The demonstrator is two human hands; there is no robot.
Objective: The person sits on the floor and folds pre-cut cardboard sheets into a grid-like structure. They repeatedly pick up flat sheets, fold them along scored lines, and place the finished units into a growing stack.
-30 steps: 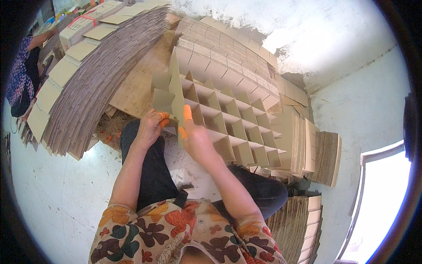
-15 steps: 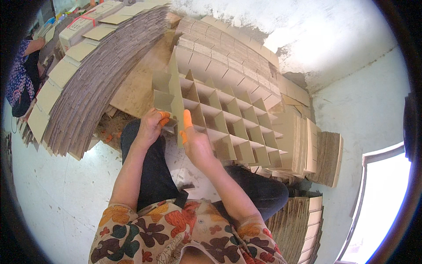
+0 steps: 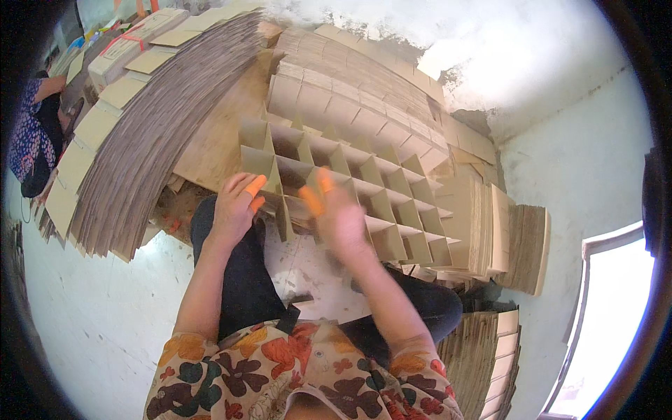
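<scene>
A cardboard divider grid (image 3: 381, 199) of interlocked strips lies before me, its cells open upward. My left hand (image 3: 236, 206) is at its left end, with orange covers on the thumb and a finger. These fingertips close on the edge of a strip, partly hidden by the hand. My right hand (image 3: 339, 217), blurred by motion, is over the near left part of the grid. Its orange-covered thumb and finger are apart, with nothing seen between them. A cross strip (image 3: 283, 220) stands in the grid between my hands, its lower end hanging toward me.
Long stacks of slotted cardboard strips (image 3: 350, 108) stand behind the grid. A curved stack of cardboard (image 3: 161, 119) runs along the left. Further piles (image 3: 525, 245) stand at the right, by the wall. Another person (image 3: 38, 133) sits at the far left.
The tall cross strip at the left end has gone down into the grid. My right hand has left it and moved right; my left hand has shifted slightly left.
</scene>
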